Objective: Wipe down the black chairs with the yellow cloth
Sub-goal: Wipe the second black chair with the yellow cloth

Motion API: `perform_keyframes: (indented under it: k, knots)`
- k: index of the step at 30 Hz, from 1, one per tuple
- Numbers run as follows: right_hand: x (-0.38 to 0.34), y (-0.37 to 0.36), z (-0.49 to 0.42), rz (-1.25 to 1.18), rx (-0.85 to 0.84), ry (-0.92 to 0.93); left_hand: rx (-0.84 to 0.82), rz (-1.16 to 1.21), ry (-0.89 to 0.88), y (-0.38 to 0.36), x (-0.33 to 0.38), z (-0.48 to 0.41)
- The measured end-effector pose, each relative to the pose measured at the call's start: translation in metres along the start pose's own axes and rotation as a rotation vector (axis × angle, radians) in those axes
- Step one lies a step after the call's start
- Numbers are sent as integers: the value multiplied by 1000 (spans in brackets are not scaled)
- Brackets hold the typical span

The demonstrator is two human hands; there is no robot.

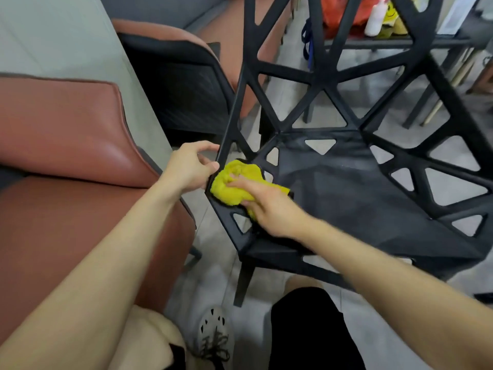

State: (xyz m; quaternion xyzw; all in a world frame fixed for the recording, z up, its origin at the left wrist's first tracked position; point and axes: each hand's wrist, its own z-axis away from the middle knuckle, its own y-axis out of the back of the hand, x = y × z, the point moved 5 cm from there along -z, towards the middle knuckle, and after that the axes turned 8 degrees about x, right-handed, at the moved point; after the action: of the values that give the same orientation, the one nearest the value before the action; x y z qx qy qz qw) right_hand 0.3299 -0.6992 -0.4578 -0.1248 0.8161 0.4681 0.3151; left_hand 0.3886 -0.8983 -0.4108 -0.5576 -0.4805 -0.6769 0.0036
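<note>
A black plastic chair [346,193] with triangular cut-outs stands in front of me, its seat facing up. A crumpled yellow cloth [233,186] lies on the seat's left front corner. My right hand [269,206] presses down on the cloth, its fingers spread over it and a fold tucked under the palm. My left hand [190,166] grips the chair's left side bar just beside the cloth, thumb and fingers curled round the bar.
A reddish-brown padded chair [66,161] stands at my left, a second dark-backed one [181,86] behind it beside a grey table [80,38]. A dark table [400,41] with a red bag and a white bottle [376,18] lies beyond. My legs and shoe [213,337] are below.
</note>
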Motion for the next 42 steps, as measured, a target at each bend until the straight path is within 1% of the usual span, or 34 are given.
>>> perform_keyframes:
  k: [1,2,3,4,5,7,8,10,11,12,13,15,16,18,19,20,23,25,27,29,31,34,36,39,40,42]
  knots:
    - [12,10,-7,32,47,-63,-11,22,18,-1,-1,1]
    - [21,18,-15,36,113,-173,-12,39,33,0,-1,0]
    - [23,18,-20,47,136,-245,-13,45,35,1,-1,1]
    - [16,12,-20,71,114,-236,-18,37,26,0,-2,1]
    - [6,5,-16,89,62,-193,-15,22,11,0,-1,1]
    - [9,5,-5,73,-38,-74,-3,-20,-23,0,2,0]
    - [20,18,-6,98,-18,-77,-4,-42,-31,0,3,1]
    - [51,50,-27,152,76,-255,4,-73,-39,1,7,0]
    - [59,57,-35,152,99,-354,0,-77,-43,1,7,0]
    - [60,55,-36,131,108,-407,-2,-78,-45,0,8,1]
    - [53,49,-29,124,88,-397,-1,-81,-45,0,9,2]
    - [33,39,12,128,40,-291,-6,-83,-39,0,8,2]
    - [23,41,39,138,13,-225,-12,-75,-31,0,6,1]
    - [13,49,74,144,-49,-152,-36,-43,-7,0,5,-1]
    - [13,48,71,148,-59,-148,-49,-18,11,0,5,-2]
    - [14,46,58,142,-51,-188,-62,8,30,-1,5,-2]
    - [5,25,7,122,26,-293,-77,72,64,-1,9,1]
    - [-8,19,14,159,2,-233,-108,114,94,1,10,3]
    - [-13,26,56,167,-32,-134,-169,170,146,2,6,4]
    - [-14,40,80,146,-30,-141,-211,201,185,3,5,3]
    - [-24,32,56,84,5,-142,-199,200,200,5,6,0]
    - [-58,-8,12,-22,16,-73,-181,188,215,6,7,-1]
    - [-56,-11,23,3,4,-44,-204,204,235,8,4,0]
    - [-34,9,70,129,-12,-34,-233,240,242,8,2,1]
    - [-35,9,69,145,-24,-32,-229,235,234,7,3,-1]
    - [-49,-5,33,127,19,16,-214,240,237,6,2,-3]
